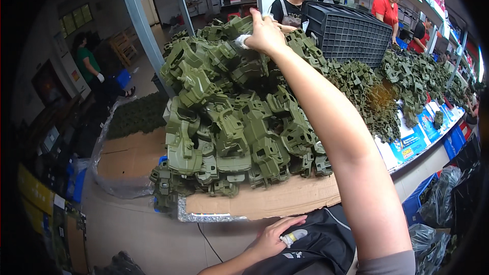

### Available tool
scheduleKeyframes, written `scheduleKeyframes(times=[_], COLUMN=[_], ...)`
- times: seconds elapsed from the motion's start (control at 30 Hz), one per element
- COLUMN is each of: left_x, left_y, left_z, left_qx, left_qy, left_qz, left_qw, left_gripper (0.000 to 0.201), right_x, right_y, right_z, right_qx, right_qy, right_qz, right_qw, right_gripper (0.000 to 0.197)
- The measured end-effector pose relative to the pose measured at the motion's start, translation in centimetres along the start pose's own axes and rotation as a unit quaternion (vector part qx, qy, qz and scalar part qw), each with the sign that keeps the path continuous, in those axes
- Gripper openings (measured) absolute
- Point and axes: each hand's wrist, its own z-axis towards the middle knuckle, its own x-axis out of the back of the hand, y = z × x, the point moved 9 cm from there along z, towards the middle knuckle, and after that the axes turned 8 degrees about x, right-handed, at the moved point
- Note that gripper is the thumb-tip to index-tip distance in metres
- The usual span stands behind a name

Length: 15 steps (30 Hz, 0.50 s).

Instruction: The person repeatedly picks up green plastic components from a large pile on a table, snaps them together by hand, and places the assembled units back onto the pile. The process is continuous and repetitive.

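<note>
Right hand (266,34) reaches over the green parts (232,130).
Taking top ones first should prevent slides; its grip isn't discernible here. Left hand (274,239) lies loosely extended.

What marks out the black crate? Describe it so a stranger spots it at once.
Start at the cardboard-topped table, heaped with green plastic parts, and find the wearer's right hand atop the heap. Right of that hand sits the black crate. Its large, boxy shape and grid-ribbed wall set it apart from the irregular green parts around it.
</note>
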Motion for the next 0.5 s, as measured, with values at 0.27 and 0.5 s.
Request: scheduleKeyframes(times=[0.27,0.5], left_x=[1.5,3.1], left_y=[-2.5,-2.1], left_z=[-0.9,1.9], left_qx=[0.019,0.037], left_qy=[-0.011,0.022], left_qz=[-0.184,-0.435], left_qw=[0.983,0.899], left_gripper=[0.05,0.059], right_x=[10.8,19.3], right_y=[-0.2,1.1], right_z=[-7.0,-33.6], right_qx=[0.124,0.182], right_qy=[0.296,0.125], right_qz=[0.165,0.253], right_qw=[0.932,0.942], right_gripper=[0.074,0.061])
